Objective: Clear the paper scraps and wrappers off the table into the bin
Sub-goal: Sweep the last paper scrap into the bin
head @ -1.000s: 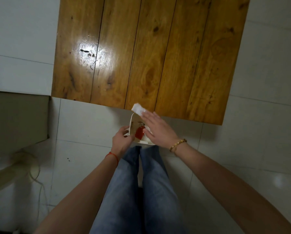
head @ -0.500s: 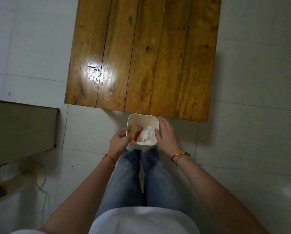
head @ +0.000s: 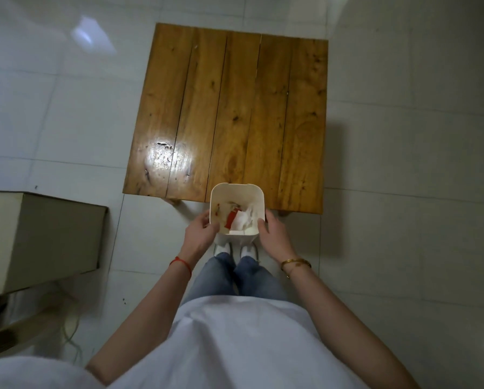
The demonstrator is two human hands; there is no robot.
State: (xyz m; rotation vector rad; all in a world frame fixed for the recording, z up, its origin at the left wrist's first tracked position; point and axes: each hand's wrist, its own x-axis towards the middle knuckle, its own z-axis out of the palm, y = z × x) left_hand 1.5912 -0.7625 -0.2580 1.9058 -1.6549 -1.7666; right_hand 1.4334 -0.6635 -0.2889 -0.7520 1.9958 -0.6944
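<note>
A small white bin point(head: 236, 189) is held in front of me, just past the near edge of the wooden table point(head: 235, 108). Inside it lie a red wrapper point(head: 230, 218) and crumpled white paper point(head: 245, 220). My left hand point(head: 198, 234) grips the bin's left wall. My right hand point(head: 274, 235) is pressed against its right wall. No scraps show on the table top.
A beige box-like cabinet point(head: 36, 234) stands to my left on the white tiled floor point(head: 403, 164). Loose cables point(head: 72, 329) lie below it. My white shoes point(head: 235, 249) show under the bin.
My right hand dropped the white paper into the bin, then moved to the bin's right side. The camera rose, so the whole table is now seen from higher up.
</note>
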